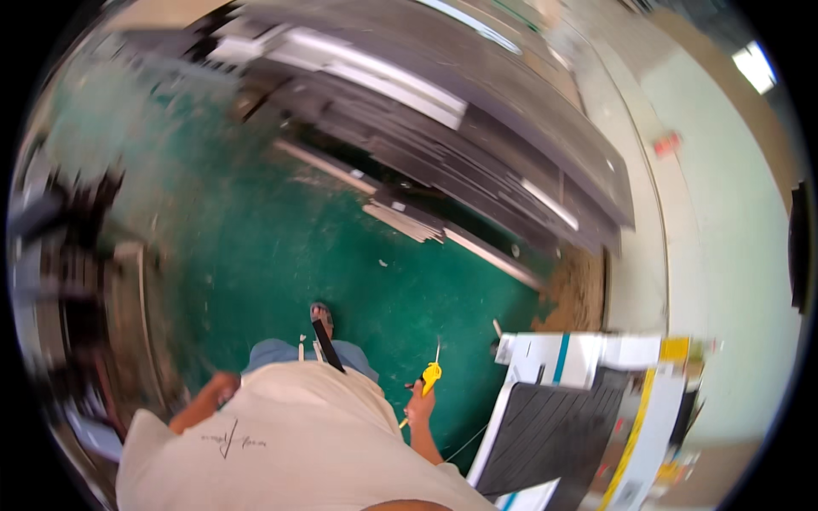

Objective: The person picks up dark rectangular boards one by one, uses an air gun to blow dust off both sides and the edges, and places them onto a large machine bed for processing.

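My right hand [418,404], at my right side over the green floor, is closed around a yellow hand tool [432,375] with a thin pale tip pointing away from me. Another bit of yellow shows below the fist; the tool's exact kind is unclear. My left hand [223,386] hangs low at my left side, smeared by motion, and its fingers cannot be made out. A flat black strip [328,345] sticks out past the front of my beige shirt [315,434], beside thin pale strips [301,347]. Nearest my right hand is a white-edged workbench [503,409] with a dark ribbed mat [545,430].
Ahead stands a long stack of dark boards [443,153], with pale wood strips [405,223] at its foot. Blurred shelving [77,289] lines the left. A pale wall [707,221] runs along the right. A yellow measuring strip [630,443] crosses the bench.
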The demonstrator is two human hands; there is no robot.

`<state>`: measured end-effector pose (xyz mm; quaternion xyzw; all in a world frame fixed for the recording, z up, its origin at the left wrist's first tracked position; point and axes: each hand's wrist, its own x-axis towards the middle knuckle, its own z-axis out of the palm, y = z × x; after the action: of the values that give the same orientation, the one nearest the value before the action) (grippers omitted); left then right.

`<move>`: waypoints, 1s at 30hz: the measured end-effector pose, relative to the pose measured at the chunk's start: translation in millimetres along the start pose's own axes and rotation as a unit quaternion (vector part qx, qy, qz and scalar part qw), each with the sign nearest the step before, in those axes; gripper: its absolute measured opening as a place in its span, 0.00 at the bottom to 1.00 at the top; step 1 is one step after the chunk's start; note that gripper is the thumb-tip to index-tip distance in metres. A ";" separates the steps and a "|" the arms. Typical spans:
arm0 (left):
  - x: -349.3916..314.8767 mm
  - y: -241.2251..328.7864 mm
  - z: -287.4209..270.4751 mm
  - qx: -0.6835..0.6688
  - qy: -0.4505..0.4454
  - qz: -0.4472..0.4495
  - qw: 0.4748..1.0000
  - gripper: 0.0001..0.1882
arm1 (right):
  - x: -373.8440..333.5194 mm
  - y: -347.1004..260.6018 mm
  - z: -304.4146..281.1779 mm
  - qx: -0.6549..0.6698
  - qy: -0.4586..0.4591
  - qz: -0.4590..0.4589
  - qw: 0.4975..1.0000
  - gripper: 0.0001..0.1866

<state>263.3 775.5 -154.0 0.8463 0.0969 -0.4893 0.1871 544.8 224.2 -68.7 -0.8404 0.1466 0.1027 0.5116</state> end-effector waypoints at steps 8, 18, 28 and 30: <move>114.2 -134.0 -289.4 -0.053 0.128 0.175 0.975 0.12 | -37.5 8.1 77.5 -0.171 0.116 0.236 0.950 0.20; 241.7 -45.5 -569.6 0.357 0.044 0.528 0.770 0.15 | -281.7 -23.9 259.5 -0.133 0.417 0.407 0.802 0.14; 223.1 205.1 -465.2 -0.111 -0.130 0.182 0.968 0.19 | -386.5 -8.4 344.9 0.070 0.498 0.549 0.667 0.16; 190.7 245.3 -427.6 -0.058 -0.182 0.221 0.956 0.22 | -376.6 7.4 356.0 0.096 0.480 0.572 0.659 0.22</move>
<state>782.9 724.4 -71.5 0.7309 -0.0996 -0.5750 0.3540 181.7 591.0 -115.5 -0.4700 0.8322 -0.0569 0.2886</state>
